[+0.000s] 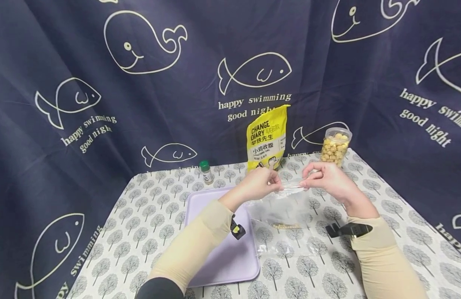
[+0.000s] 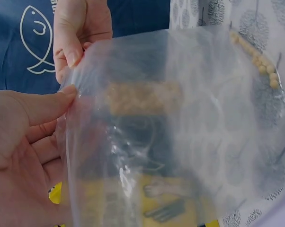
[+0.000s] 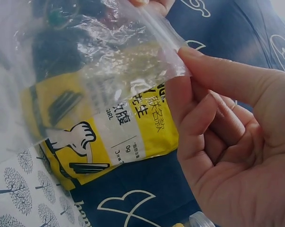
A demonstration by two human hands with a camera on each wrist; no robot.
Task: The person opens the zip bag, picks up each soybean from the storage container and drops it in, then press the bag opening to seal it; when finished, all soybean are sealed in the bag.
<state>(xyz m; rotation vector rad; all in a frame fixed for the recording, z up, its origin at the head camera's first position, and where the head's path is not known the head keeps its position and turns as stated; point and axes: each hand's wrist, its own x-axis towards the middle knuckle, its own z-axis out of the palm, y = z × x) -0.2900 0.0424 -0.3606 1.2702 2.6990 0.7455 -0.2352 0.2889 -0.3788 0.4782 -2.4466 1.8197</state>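
A clear zip-lock bag hangs over the table, its zip strip at the top. Small round beige beans, like soybeans, lie in a line along its bottom. With thumb and fingers my left hand pinches one part of the zip edge. My right hand pinches the same edge farther right, its other fingers curled in the right wrist view. The strip between the hands looks pressed together; whether it is fully sealed I cannot tell.
A lilac tray lies left of the bag, under my left forearm. Behind stand a yellow printed pouch, a green-capped small bottle and a clear jar of popcorn-like pieces. A dark blue curtain hangs behind the tree-patterned tablecloth.
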